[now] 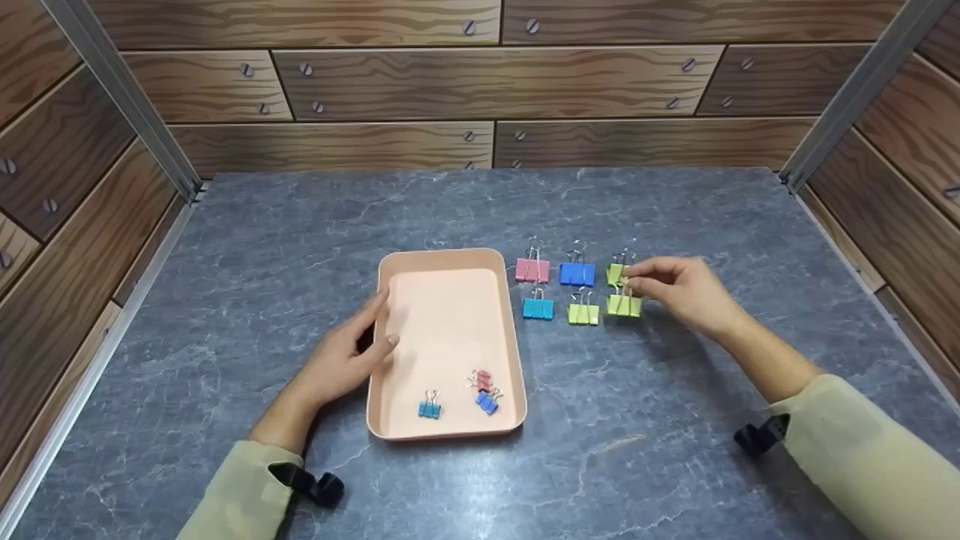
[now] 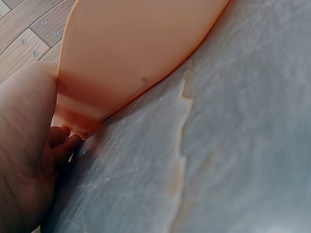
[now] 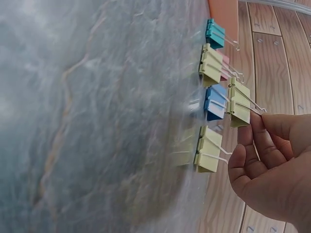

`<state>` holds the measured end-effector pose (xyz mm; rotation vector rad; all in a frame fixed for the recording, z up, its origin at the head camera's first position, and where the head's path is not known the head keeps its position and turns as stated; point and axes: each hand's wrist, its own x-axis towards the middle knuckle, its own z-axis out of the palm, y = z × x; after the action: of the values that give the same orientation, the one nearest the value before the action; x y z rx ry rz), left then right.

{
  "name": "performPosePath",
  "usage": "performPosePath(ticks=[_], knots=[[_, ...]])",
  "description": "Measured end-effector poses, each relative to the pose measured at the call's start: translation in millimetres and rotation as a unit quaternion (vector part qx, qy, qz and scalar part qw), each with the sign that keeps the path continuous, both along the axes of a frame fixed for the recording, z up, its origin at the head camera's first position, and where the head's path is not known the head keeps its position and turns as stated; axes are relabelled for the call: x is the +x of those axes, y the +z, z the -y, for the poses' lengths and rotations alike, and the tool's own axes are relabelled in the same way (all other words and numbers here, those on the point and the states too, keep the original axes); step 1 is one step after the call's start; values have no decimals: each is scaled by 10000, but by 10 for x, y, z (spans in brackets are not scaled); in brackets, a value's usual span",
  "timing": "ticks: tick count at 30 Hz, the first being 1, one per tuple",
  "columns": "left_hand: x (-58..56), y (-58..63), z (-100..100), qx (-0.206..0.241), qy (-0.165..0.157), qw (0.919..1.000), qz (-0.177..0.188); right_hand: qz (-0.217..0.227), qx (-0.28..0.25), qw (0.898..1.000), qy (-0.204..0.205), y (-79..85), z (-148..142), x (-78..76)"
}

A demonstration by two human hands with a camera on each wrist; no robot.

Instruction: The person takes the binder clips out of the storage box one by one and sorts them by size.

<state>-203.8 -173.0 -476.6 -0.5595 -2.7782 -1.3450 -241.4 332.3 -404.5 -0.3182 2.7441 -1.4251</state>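
My right hand (image 1: 679,292) pinches a yellow-green binder clip (image 3: 239,102) by its wire handles, raised off the tabletop in the right wrist view. Behind it stands another yellow-green binder clip (image 1: 615,273). To their left are a third yellow-green clip (image 1: 583,314), a large blue clip (image 1: 577,274), a pink clip (image 1: 532,270) and a teal clip (image 1: 538,308). My left hand (image 1: 341,360) holds the left wall of a peach tray (image 1: 448,259), thumb over the rim and fingers low outside in the left wrist view (image 2: 131,48).
Inside the tray, near its front, lie a small teal clip (image 1: 429,409), a small red clip (image 1: 484,380) and a small blue clip (image 1: 487,403). Wood-patterned panels (image 1: 495,82) wall the grey marbled tabletop (image 1: 315,217) at the back and sides.
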Motion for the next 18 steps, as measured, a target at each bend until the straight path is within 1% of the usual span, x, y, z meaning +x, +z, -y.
performPosePath(ticks=[14,18], knots=[[-1,-1,0,-8,-24,10000,-17,94,272,9995,-96,-90,-70,0],[1,-2,1,-5,-14,10000,3,37,307,9995,-80,-114,-77,-5]])
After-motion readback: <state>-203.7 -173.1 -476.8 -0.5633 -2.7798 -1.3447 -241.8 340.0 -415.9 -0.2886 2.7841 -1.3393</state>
